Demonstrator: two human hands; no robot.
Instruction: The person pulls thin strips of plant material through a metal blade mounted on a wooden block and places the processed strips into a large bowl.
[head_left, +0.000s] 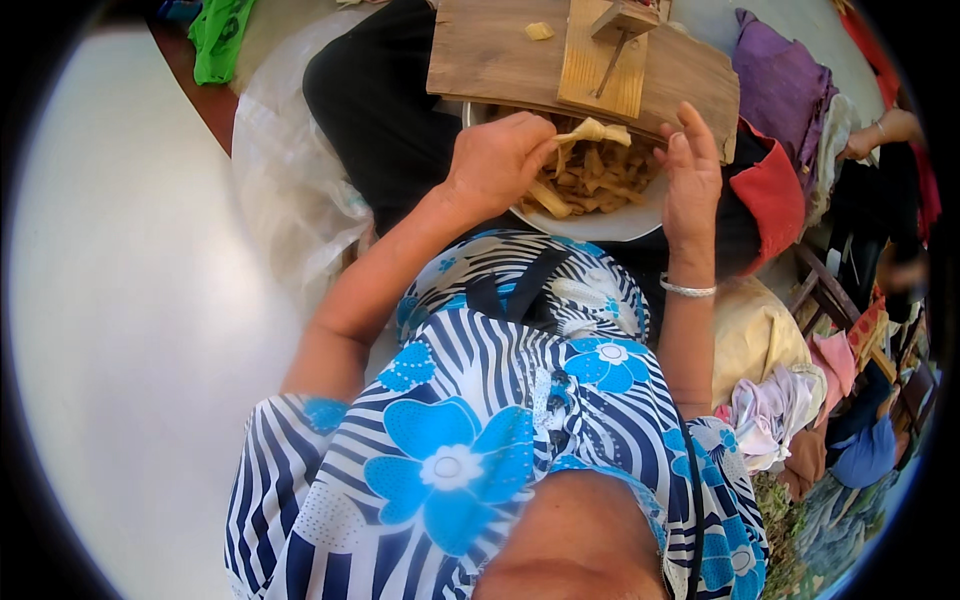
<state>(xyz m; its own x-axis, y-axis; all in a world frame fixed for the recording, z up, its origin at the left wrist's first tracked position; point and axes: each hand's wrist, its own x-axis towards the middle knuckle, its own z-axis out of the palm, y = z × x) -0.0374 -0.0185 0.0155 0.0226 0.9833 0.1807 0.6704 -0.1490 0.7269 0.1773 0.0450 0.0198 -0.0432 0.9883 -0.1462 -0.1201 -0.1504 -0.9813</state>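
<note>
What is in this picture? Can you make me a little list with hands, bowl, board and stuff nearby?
Left hand: closed, pinching a pale strip
Right hand: open, empty, near the bowl's right side
Bowl: white, holding many brown strips
Board: wooden, beyond the hands, with a yellowish block on top
Nearby: purple cloth, red cloth

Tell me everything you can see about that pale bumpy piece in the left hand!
The pale piece is short and creamy yellow, bunched up near its middle as if folded or knotted, with a flatter free end pointing right. It might be a plant strip; I can't be sure. The left hand pinches its other end, holding it roughly sideways over the brown strips in a white bowl. The right hand isn't touching it.
</note>
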